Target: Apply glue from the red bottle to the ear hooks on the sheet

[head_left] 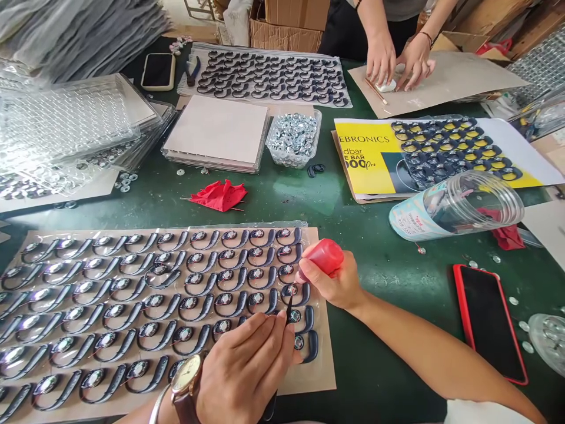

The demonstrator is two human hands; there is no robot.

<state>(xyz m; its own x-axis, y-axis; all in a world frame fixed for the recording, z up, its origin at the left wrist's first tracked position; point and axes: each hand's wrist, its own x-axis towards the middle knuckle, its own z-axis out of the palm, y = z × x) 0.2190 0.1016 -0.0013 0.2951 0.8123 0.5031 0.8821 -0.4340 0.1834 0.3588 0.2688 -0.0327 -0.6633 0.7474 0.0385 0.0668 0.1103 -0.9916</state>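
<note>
My left hand point(247, 368), with a watch on its wrist, is closed on dark tweezers point(289, 307). Their tip is at a small round silver speaker part in the right column of a sheet point(324, 371) of black ear-hook shells point(312, 347). In my right hand point(339, 285) is a red squeeze bottle point(325, 254), tilted with its nozzle down toward that same piece. Whether the nozzle touches it I cannot tell. Rows of similar hooks with silver discs and thin red wires cover the sheet, some hidden behind my left hand.
Ahead lie a red cloth point(220, 195), a tub of silver discs point(293, 140) and a card-topped stack point(216, 126). A clear jar point(459, 206) lies on its side at right, above a red-cased phone point(489, 321). Across the table, a co-worker's hands point(397, 65) handle something white.
</note>
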